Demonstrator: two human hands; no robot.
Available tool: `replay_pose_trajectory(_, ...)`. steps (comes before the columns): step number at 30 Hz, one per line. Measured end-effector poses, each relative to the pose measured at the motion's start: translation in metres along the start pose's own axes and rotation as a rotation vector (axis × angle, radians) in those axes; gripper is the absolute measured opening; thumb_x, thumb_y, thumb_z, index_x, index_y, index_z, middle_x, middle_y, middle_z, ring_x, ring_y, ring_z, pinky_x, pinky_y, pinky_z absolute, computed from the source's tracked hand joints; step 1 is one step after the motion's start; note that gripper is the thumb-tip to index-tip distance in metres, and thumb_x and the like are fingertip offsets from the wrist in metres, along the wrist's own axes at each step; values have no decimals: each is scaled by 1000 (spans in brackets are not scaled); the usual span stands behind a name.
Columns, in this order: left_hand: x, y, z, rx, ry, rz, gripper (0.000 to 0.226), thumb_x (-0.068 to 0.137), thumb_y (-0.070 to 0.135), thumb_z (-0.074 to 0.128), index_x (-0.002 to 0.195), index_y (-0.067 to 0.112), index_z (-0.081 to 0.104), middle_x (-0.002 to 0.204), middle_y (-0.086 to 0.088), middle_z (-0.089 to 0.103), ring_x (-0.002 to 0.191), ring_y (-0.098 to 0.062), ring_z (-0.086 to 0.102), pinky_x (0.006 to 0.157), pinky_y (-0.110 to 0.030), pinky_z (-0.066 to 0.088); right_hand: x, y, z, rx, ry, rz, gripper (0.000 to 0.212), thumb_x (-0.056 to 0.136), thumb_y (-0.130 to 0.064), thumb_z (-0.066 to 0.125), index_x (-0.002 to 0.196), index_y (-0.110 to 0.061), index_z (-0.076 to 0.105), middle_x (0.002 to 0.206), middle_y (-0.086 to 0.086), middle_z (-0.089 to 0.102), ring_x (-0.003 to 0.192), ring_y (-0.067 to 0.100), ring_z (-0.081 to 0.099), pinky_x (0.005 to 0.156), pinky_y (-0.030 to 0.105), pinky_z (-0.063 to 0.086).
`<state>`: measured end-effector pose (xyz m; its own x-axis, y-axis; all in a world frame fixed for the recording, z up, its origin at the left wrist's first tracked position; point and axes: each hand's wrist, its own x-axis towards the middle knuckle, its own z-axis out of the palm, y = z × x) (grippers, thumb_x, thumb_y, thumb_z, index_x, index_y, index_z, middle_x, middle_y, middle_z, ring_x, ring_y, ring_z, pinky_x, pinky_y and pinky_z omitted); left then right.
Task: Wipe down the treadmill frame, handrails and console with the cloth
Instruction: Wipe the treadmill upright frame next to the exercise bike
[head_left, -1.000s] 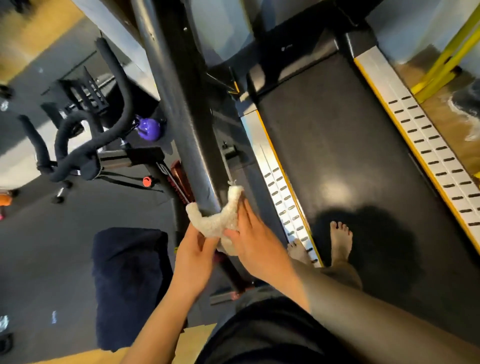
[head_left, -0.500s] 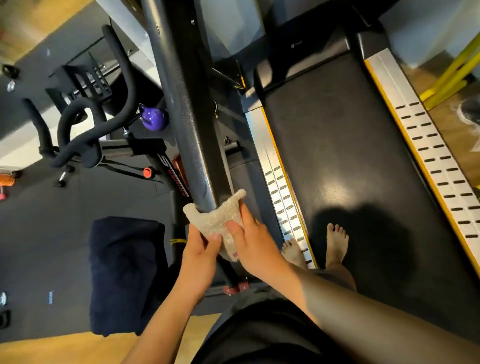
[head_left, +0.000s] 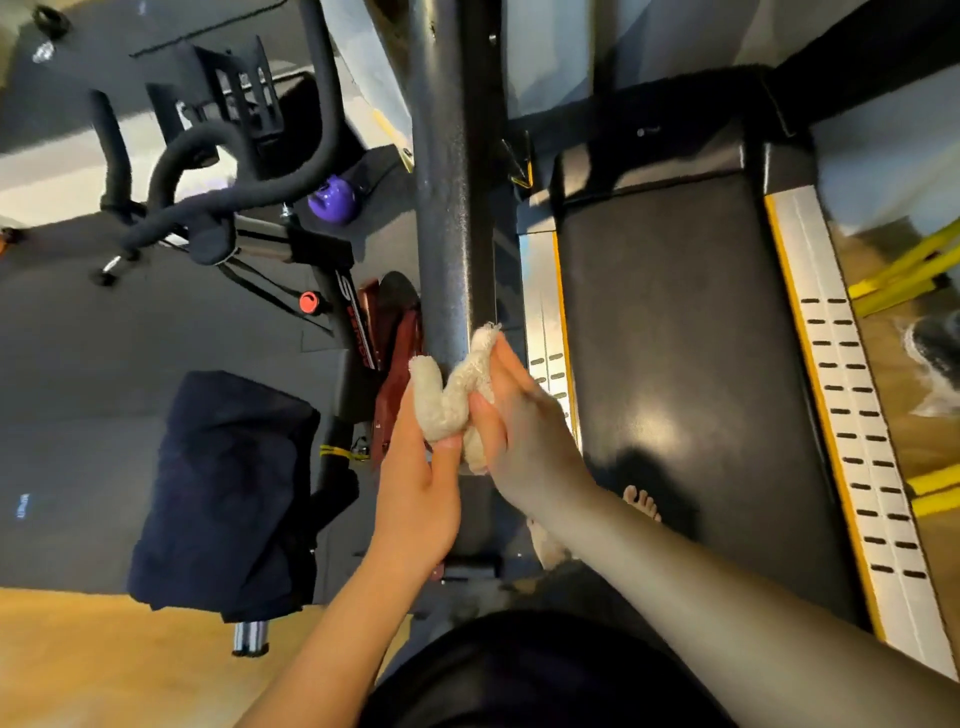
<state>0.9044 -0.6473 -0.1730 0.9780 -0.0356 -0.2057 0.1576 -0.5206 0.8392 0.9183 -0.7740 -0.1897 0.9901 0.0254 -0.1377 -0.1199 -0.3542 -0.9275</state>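
Both hands are on it: our left hand (head_left: 415, 483) pinches the cloth (head_left: 452, 395), right hand (head_left: 519, 415) curled round its other side, wrapping the handrail (head_left: 447, 234); soft, light terry, so we grip bunched ends

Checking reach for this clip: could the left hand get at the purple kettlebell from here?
Probably not: the left hand holds the cloth at the post, and the kettlebell sits low beyond the bike handlebars.

Only a white letter S reads on the bike frame (head_left: 347, 299); red lettering below it too blurred for me.
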Motion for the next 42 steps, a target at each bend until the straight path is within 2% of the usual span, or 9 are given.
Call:
replay_pose_trajectory(5, -19, -23, 11, -126, -8, -53, 51, 99, 24, 43, 148, 11, 35, 138, 8, 54, 128, 0, 49, 105, -22, 41, -20, 11, 8, -103, 193, 73, 28, 91, -14, 61, 119, -12, 61, 121, -8, 50, 105, 5, 51, 86, -3, 30)
replay_pose_trajectory(9, -15, -41, 6, -229, -72, -201, 27, 105, 22, 42, 131, 25, 47, 115, 14, 61, 108, 9, 57, 83, -5, 41, -22, 17, 9, -146, 137, 242, 20, 81, -23, 74, 91, -21, 56, 89, -9, 60, 84, 13, 58, 67, 9, 41)
replay_pose_trajectory(13, 3, -46, 5, -394, -95, -253, 37, 98, 46, 43, 133, 35, 46, 114, 12, 64, 110, -6, 61, 86, -18, 48, -16, -7, -1, -196, 116, 188, 13, 85, -25, 73, 95, -25, 64, 88, -5, 67, 81, 12, 63, 70, 28, 53)
replay_pose_trajectory(16, 15, -30, 4, -477, -67, -95, 51, 94, 40, 40, 144, 38, 37, 126, 16, 59, 118, 5, 53, 99, -19, 42, -17, -27, -3, -273, 180, 84, 22, 90, -18, 68, 102, -36, 67, 79, -8, 67, 67, 10, 58, 60, 20, 46)
replay_pose_trajectory(20, 35, -30, 11, -528, -20, -56, 60, 94, 37, 35, 153, 33, 27, 156, 15, 34, 142, 0, 30, 119, -36, 27, -17, -32, -2, -447, 171, -33, 28, 88, -12, 68, 106, -33, 67, 92, -8, 66, 80, 3, 59, 63, 9, 42)
replay_pose_trajectory(25, 42, -55, 9, -509, -134, -149, 69, 90, 63, 34, 154, 44, 15, 162, 16, 19, 148, -9, 19, 111, -26, 34, -7, -29, 1, -525, 166, 10, 24, 82, -23, 75, 102, -23, 61, 91, -4, 62, 81, 12, 59, 66, 23, 46)
replay_pose_trajectory(29, 24, -33, 11, -272, 76, 7, 64, 103, 31, 32, 156, 20, -3, 164, 6, -10, 150, -9, -9, 122, -26, -4, -2, -39, -1, -590, 127, 51, 24, 80, -26, 76, 95, -23, 57, 85, -10, 64, 79, 5, 59, 64, 15, 42)
replay_pose_trajectory(35, -3, -44, 14, -256, -46, 159, 62, 102, 38, 24, 155, 17, -1, 161, 9, -10, 148, 0, -12, 120, -21, -7, -14, -36, 0, -783, -32, -63, 20, 86, -38, 68, 77, -27, 54, 66, -8, 57, 63, 9, 54, 54, 21, 42)
replay_pose_trajectory(42, 64, -43, -12, -443, -280, -87, 54, 107, 40, 22, 158, 23, 10, 164, 10, 5, 149, -2, 4, 122, -27, 3, 23, -60, 15, -1021, 43, -137, 51, 85, -62, 55, 56, -22, 43, 48, -7, 46, 46, 6, 43, 44, 25, 33)
